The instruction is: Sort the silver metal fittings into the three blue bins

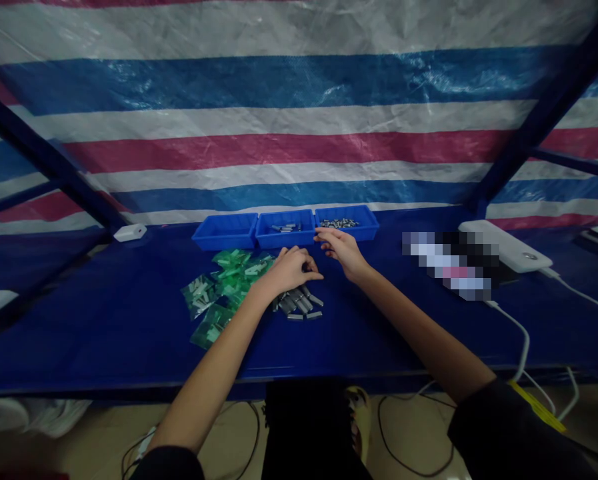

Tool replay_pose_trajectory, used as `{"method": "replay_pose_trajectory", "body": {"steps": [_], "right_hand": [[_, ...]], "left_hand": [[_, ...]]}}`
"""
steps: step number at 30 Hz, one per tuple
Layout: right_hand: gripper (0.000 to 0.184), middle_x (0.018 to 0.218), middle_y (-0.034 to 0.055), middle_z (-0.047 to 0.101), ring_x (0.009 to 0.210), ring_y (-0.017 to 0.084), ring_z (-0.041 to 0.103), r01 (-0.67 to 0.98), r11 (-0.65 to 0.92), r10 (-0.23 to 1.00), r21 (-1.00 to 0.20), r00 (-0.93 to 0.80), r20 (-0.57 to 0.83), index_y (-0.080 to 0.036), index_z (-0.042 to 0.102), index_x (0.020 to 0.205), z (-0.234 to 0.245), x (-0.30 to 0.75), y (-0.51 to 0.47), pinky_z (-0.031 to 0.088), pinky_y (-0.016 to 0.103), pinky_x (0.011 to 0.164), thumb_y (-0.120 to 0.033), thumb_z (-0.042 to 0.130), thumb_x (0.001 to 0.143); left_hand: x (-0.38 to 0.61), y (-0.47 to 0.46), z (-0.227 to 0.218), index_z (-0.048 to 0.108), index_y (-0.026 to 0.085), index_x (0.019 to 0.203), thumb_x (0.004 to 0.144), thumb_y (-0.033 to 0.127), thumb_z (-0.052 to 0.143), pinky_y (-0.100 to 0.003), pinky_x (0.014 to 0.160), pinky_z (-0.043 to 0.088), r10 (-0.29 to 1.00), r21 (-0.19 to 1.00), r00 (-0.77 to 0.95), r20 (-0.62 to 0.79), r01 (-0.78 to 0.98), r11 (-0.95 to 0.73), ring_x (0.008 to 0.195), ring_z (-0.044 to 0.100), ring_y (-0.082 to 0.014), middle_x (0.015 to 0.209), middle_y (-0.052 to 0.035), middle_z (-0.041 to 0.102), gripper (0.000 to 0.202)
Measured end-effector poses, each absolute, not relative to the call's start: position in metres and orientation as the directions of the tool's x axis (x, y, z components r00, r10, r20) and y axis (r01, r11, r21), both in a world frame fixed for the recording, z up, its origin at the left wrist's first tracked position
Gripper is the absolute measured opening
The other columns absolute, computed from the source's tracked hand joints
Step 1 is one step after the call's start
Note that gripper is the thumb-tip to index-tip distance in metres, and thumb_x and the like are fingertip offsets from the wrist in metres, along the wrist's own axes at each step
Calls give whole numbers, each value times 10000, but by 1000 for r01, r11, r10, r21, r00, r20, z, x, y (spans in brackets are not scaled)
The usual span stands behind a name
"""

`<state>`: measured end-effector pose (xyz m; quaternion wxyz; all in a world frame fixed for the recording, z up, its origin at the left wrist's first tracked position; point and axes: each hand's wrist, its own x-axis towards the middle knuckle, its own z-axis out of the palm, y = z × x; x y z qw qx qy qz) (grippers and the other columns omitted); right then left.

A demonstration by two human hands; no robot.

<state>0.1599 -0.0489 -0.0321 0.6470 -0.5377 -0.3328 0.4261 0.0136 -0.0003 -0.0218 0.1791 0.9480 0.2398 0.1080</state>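
Observation:
My left hand (293,268) hovers over a pile of small grey metal pieces (299,303), its fingers curled toward the thumb. Whatever it may hold is hidden. My right hand (345,252) is at the front of the right blue bin (366,232), fingers loosely bent and slightly apart, with nothing visible in them. That bin contains many small metal parts (339,223). Longer metal pieces (286,228) lie in the middle blue bin (283,241). The left blue bin (223,240) shows no parts inside. Beside my left wrist lie green-tinted plastic bags (233,270) with pale pieces inside.
A clear bag of pieces (199,293) lies at the heap's left. On the right are a white power bank (509,247), a blurred-out device (449,267) and a white cable (523,333). A white box (130,232) sits back left. Striped sheeting (299,153) hangs behind the blue table (129,320).

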Motion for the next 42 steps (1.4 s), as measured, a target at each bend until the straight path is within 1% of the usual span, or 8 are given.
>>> {"method": "replay_pose_trajectory", "body": {"steps": [4,10,14,20,26,35,38,42], "right_hand": [[214,895,31,690,688,96,583,-197,-19,918,-980,384,-95,-211,678,901,-33,159,-50,399,182,543,-332,562,768],[288,806,85,674,724,140,610,-475,-168,983,-864,-11,-186,-163,650,821,-29,144,-54,476,258,645,-404,495,849],[180,721,41,636,673,99,567,-519,-65,988,-853,87,-129,-163,653,768,-23,139,-57,463,225,651,-341,623,772],[247,674,6,600,572,64,476,-443,67,941,-894,325,-91,-158,664,697,-26,139,-55,434,220,588,-395,709,644],[246,602,-33,553,547,55,450,-470,141,913,-871,403,-69,-175,668,698,-30,141,-51,414,213,570,-374,749,577],[282,575,-16,581,539,96,488,-52,142,883,-988,458,103,-176,680,691,-39,150,-48,399,243,548,-447,692,613],[276,568,-16,573,506,89,476,-28,125,872,-992,479,97,-173,675,673,-42,154,-46,399,245,528,-443,684,619],[250,537,-19,558,453,78,455,3,95,882,-995,463,86,-169,676,668,-43,159,-46,397,245,486,-413,690,612]], "left_hand": [[15,6,-20,657,222,792,778,408,594,-364,848,327,635,397,701,325,508,-764,909,508,-209,870,-26,609,197],[20,3,-11,638,200,807,828,336,539,-341,871,355,712,541,462,529,463,-702,858,526,-166,869,-25,604,170],[22,-1,-9,633,191,800,833,322,525,-314,816,394,735,607,407,543,416,-678,808,530,-152,852,-27,599,174],[23,-6,-7,630,201,813,833,306,516,-280,712,420,737,642,422,529,369,-672,766,529,-141,849,-26,597,156],[23,-8,-6,594,192,741,821,309,523,-273,708,417,709,624,478,518,355,-696,750,527,-139,779,-16,573,159],[11,-5,-11,644,232,767,696,496,631,-393,838,330,617,291,740,267,549,-784,884,536,-238,811,-30,613,273],[7,-3,-11,652,232,619,603,522,689,-412,840,310,620,279,758,201,562,-779,801,557,-246,654,-17,603,293],[6,-4,-11,659,245,576,596,360,707,-419,837,300,616,302,782,100,566,-767,686,580,-218,607,8,622,126]]}}
